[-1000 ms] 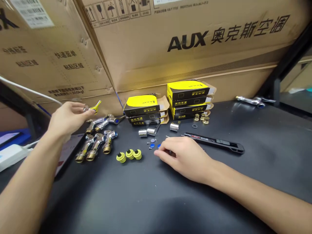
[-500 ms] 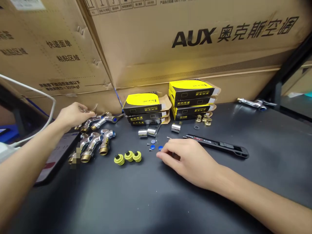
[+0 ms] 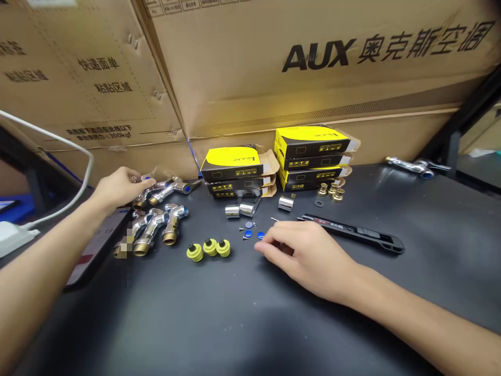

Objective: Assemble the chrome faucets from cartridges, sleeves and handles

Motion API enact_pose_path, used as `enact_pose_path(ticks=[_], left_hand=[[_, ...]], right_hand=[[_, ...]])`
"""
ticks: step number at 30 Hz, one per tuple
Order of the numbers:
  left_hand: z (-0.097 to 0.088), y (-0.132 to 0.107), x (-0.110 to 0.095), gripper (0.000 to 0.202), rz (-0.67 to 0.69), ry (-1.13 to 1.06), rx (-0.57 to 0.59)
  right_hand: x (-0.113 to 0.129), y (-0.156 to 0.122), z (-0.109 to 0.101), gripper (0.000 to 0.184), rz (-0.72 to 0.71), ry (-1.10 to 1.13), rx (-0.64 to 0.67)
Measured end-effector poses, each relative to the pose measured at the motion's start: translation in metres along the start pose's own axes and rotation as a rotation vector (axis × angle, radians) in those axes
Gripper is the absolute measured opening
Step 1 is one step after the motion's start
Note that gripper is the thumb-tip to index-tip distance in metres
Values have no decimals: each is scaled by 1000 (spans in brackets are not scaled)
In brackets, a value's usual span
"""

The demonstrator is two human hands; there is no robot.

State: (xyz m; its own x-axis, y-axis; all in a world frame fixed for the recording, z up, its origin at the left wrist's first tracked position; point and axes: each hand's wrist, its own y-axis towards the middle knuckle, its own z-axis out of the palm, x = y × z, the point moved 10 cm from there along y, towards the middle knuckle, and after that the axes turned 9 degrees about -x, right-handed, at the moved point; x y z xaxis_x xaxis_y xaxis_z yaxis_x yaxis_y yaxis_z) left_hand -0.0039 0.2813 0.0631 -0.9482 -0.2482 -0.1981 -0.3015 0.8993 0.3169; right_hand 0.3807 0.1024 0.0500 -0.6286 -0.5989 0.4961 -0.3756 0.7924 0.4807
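My left hand (image 3: 117, 188) reaches to the far left of the black table (image 3: 242, 313). Its fingers are pinched on a small chrome part (image 3: 138, 179) at the top of a cluster of chrome taps with brass threads (image 3: 156, 230). My right hand (image 3: 305, 253) rests knuckles-up on the table with its fingers curled. Its fingertips touch down beside a blue disc (image 3: 259, 235); whatever is under them is hidden. Another blue disc (image 3: 248, 225) and tiny screws lie just to the left. Three yellow cartridges (image 3: 209, 248) stand in a row between my hands.
Yellow-and-black boxes sit in two stacks (image 3: 235, 169) (image 3: 311, 154) against big cardboard cartons. Chrome sleeves (image 3: 239, 210), brass nuts (image 3: 331, 190) and a long black tool (image 3: 352, 234) lie behind my right hand. One tap (image 3: 410, 166) lies far right. A white cable and power strip (image 3: 11, 235) are at left.
My left hand, which held up a small yellow-handled piece, has dropped to the pile of taps. My right hand has stayed put. The view shifted slightly.
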Motion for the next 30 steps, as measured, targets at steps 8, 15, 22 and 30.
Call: enact_pose_path(ticks=[8,15,22,30], left_hand=[[-43,-21,-19,68,-2,-79,-180],[-74,-86,-90,36,185,-200,-307],[-72,-140,-141,37,456,-228,-352],[-73,-159,-156,39,662,-133,-295]], right_hand=[[3,0,-2,25,-23,-10,-20],[1,1,-9,22,-34,-33,-59],[-3,5,-33,18,-82,-256,-232],[-14,10,-38,26,-148,-478,-259]])
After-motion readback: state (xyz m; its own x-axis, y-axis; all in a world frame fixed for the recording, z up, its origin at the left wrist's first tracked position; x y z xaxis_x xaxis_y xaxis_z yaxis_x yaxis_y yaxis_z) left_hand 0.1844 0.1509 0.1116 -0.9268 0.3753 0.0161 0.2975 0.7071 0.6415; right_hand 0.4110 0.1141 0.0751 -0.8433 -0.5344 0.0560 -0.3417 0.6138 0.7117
